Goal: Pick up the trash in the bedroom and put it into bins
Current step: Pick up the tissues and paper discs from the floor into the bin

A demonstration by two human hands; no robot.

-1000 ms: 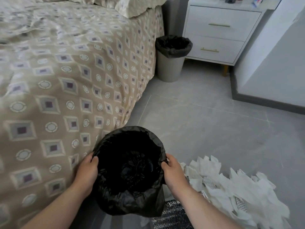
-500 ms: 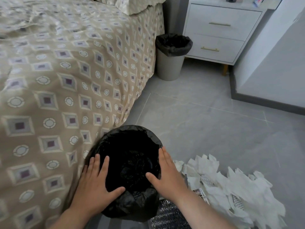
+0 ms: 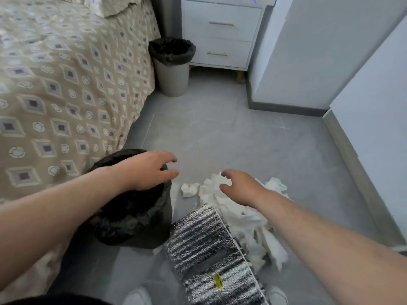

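A bin lined with a black bag (image 3: 134, 219) stands on the floor against the bed, near me. My left hand (image 3: 147, 170) hovers over its far rim, fingers spread, holding nothing. To the right lies a heap of crumpled white tissues (image 3: 246, 219), with one small wad (image 3: 189, 189) apart on its left. My right hand (image 3: 240, 188) is over the top of the heap, fingers curled and apart, nothing gripped. A shiny silver-and-black striped packet (image 3: 211, 249) lies between bin and heap. A second grey bin with a black liner (image 3: 172, 67) stands by the nightstand.
The bed with a beige patterned cover (image 3: 66, 95) fills the left side. A white nightstand (image 3: 222, 34) stands at the back, white walls (image 3: 370, 111) run along the right. Grey floor tiles (image 3: 220, 137) stretch between the two bins. My shoes show at the bottom edge.
Both hands left the near bin's rim. The left rose over its far edge and the right swung right onto the tissue heap. The camera tilted down and right.
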